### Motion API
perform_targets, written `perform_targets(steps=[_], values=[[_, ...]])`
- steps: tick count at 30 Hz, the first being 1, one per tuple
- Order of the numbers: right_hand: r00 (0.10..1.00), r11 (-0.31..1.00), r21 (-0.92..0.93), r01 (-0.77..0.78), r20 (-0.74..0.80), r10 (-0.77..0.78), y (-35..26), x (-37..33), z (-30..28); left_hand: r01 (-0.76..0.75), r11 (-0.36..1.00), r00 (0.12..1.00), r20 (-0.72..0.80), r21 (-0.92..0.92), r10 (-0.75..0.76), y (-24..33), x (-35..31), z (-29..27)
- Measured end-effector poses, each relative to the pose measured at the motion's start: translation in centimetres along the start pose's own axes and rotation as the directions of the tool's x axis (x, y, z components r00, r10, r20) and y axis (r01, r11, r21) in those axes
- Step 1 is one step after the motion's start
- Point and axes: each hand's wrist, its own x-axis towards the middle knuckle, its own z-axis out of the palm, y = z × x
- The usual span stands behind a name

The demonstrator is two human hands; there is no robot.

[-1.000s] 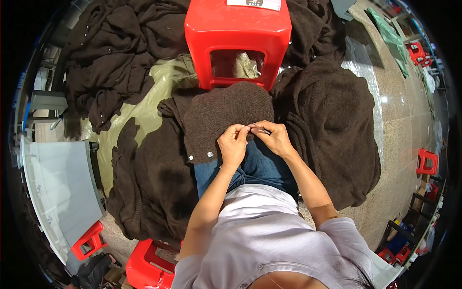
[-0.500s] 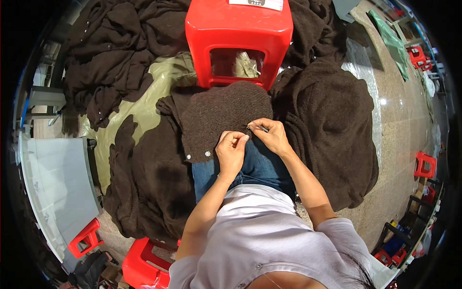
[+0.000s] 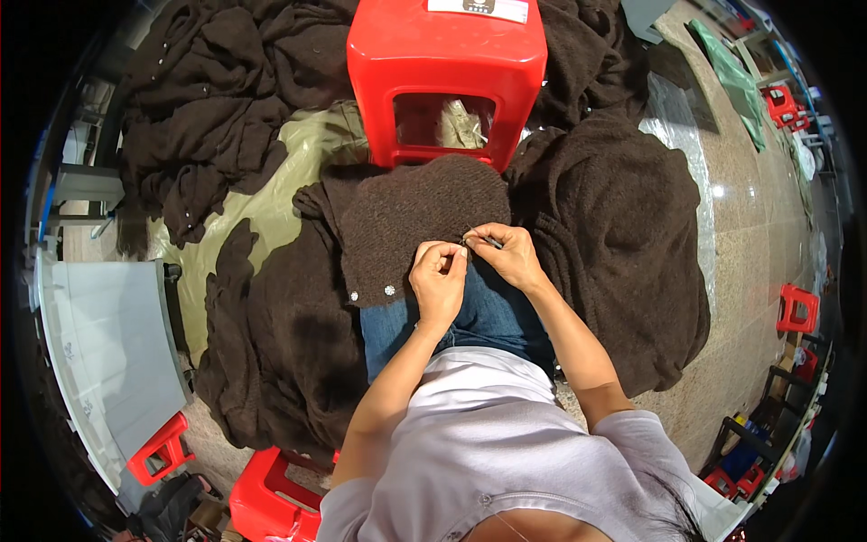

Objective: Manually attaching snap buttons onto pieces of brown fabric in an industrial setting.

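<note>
A dark brown knit garment (image 3: 424, 208) lies over my lap on blue jeans (image 3: 479, 312). Two shiny round buttons (image 3: 389, 291) sit along its near left edge. My left hand (image 3: 440, 280) is closed in a pinch at the near right edge of the knit. Close against it, my right hand (image 3: 508, 255) pinches too, its fingertips at the same edge. A slim dark tool (image 3: 493, 242) shows between the right fingers; its kind is hard to make out. What lies between the fingertips is mostly hidden.
A red plastic stool (image 3: 442, 54) stands just ahead of my lap. Heaps of brown knit (image 3: 623, 244) surround me, partly on yellowish plastic sheeting (image 3: 235, 226). At left is a pale panel (image 3: 113, 334). Another red stool (image 3: 271, 497) is at the lower left.
My left hand has moved slightly up and right, so its fingertips now meet the right ones at the knit's edge. The right hand has barely shifted.
</note>
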Motion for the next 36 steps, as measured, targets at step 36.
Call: perform_targets(steps=[36], values=[[0.923,0.926,-0.011,-0.376,0.08,0.376,-2.8,-3.2,0.2,0.224,0.841,0.97,0.199,-0.493,-0.141,-1.0,-0.8,-1.7]])
